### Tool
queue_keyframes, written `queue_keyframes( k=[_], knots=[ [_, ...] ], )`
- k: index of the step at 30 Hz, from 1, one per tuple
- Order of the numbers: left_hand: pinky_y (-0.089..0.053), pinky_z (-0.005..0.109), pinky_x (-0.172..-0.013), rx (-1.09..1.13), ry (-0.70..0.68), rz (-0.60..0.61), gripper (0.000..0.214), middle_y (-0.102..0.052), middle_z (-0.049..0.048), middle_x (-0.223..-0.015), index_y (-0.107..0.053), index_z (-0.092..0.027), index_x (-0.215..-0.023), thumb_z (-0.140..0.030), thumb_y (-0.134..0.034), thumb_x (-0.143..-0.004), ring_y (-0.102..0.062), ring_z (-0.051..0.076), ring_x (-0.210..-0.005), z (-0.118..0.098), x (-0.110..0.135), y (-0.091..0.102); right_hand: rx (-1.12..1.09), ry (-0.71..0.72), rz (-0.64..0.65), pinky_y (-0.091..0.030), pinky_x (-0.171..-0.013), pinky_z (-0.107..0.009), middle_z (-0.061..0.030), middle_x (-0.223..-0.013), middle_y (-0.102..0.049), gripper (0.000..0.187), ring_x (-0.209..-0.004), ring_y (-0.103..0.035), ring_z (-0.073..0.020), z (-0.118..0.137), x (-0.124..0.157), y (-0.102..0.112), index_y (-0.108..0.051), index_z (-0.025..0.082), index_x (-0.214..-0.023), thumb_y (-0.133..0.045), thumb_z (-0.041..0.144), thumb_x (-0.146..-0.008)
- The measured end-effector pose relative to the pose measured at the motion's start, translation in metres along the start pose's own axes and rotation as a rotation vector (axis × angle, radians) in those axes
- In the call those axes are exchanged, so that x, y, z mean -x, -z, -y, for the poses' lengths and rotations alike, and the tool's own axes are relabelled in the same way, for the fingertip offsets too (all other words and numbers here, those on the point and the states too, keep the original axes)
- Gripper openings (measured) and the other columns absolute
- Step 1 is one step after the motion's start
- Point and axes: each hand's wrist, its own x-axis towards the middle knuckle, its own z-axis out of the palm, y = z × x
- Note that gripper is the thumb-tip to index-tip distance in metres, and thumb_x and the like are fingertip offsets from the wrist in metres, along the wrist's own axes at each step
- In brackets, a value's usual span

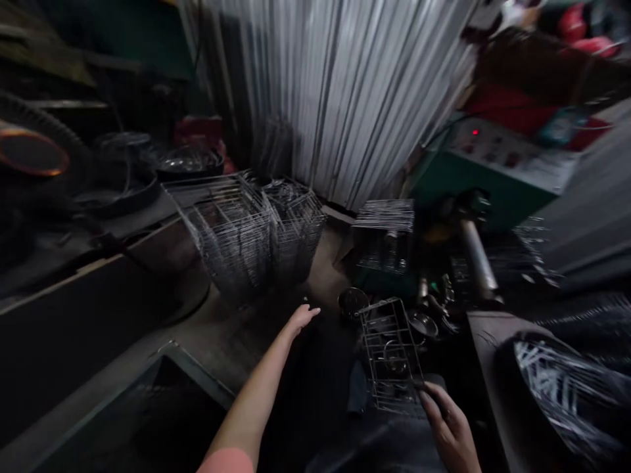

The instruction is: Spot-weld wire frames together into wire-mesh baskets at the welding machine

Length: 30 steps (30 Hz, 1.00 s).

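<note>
My right hand [447, 426] grips the near edge of a small wire rack [389, 351], a flat grid of metal rods held out in front of me. My left hand [302, 318] is stretched forward with its fingers extended and holds nothing; it is closest to a stack of wire racks [251, 230] piled on the floor ahead. The picture is dark and smeared by motion.
A bundle of long metal rods [345, 85] leans upright at the back. A green machine [473, 171] with a red lamp and a metal roller [478, 259] stands at right. More wire racks [384, 226] sit in the middle. Dark benches lie at left, wire scraps [566, 387] at right.
</note>
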Motion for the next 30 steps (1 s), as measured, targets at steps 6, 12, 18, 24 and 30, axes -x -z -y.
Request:
queue_keyframes(
  k=[6, 12, 18, 24, 30],
  knots=[
    [-0.047, 0.032, -0.068, -0.154, -0.113, -0.041, 0.013, -0.057, 0.0042, -0.072, -0.052, -0.012, -0.069, -0.018, -0.061, -0.077, -0.057, 0.020, -0.080, -0.056, 0.056, 0.043, -0.383, -0.002, -0.141, -0.049, -0.051, -0.024, -0.0029, -0.064, -0.062, 0.020, -0.057, -0.057, -0.0162, 0.030, 0.045, 0.045, -0.067, 0.022, -0.071, -0.067, 0.042, -0.070],
    [-0.047, 0.037, -0.081, -0.052, -0.271, 0.090, 0.027, -0.059, 0.0126, -0.102, -0.053, -0.016, -0.106, -0.033, -0.048, -0.085, -0.051, 0.027, -0.110, -0.064, 0.142, 0.004, -0.947, -0.166, -0.330, -0.030, -0.037, -0.019, 0.0016, -0.064, -0.055, 0.022, -0.043, -0.039, -0.0073, 0.027, 0.075, 0.049, -0.061, 0.025, -0.076, -0.070, 0.041, -0.065],
    [-0.048, 0.045, -0.084, 0.426, -0.204, 0.704, 0.075, -0.057, 0.0133, -0.116, -0.050, -0.022, -0.121, -0.076, -0.021, -0.077, -0.053, 0.026, -0.109, -0.068, 0.221, -0.070, -0.997, -0.153, -0.207, -0.025, -0.039, -0.021, 0.0063, -0.051, -0.038, 0.028, -0.041, -0.026, -0.0064, 0.016, 0.081, 0.041, -0.057, 0.021, -0.073, -0.068, 0.046, -0.067],
    [-0.051, 0.036, -0.080, 0.199, -0.147, 0.643, 0.057, -0.053, 0.0101, -0.125, -0.050, -0.024, -0.124, -0.059, -0.050, -0.079, -0.046, 0.027, -0.120, -0.067, 0.240, -0.066, -0.983, -0.290, -0.216, -0.017, -0.040, -0.019, 0.0096, -0.051, -0.031, 0.034, -0.041, -0.022, -0.0051, -0.045, 0.100, 0.039, -0.052, 0.019, -0.081, -0.062, 0.050, -0.072],
    [-0.048, 0.042, -0.086, 0.129, -0.155, 0.736, 0.057, -0.055, 0.0116, -0.124, -0.047, -0.023, -0.127, -0.056, -0.049, -0.080, -0.048, 0.028, -0.118, -0.057, 0.232, -0.057, -1.033, -0.393, -0.123, -0.017, -0.039, -0.019, 0.0106, -0.048, -0.032, 0.031, -0.039, -0.021, -0.0048, -0.066, 0.113, 0.039, -0.053, 0.019, -0.082, -0.061, 0.047, -0.072]
  ],
)
